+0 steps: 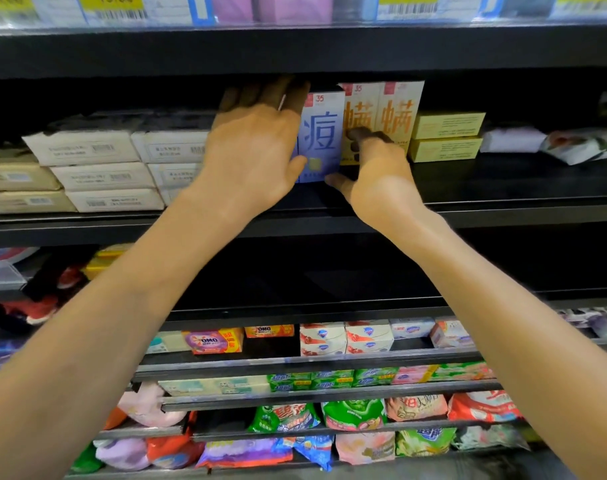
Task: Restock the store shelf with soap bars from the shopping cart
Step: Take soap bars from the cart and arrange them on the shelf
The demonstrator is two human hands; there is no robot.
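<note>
Centre frame: left hand (257, 147) grasps the tall blue cardboard soap box (321, 136) standing on the black shelf (503, 188); right hand (375, 168), fingers curled, steadies cream-and-orange boxes (397, 112) beside it. Placement nearly complete; cart unseen.

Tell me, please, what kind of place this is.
Most likely a shop aisle: black shelves hold rows of boxed soap, price labels line the upper edge, and packaged goods fill the lower tiers.
</note>
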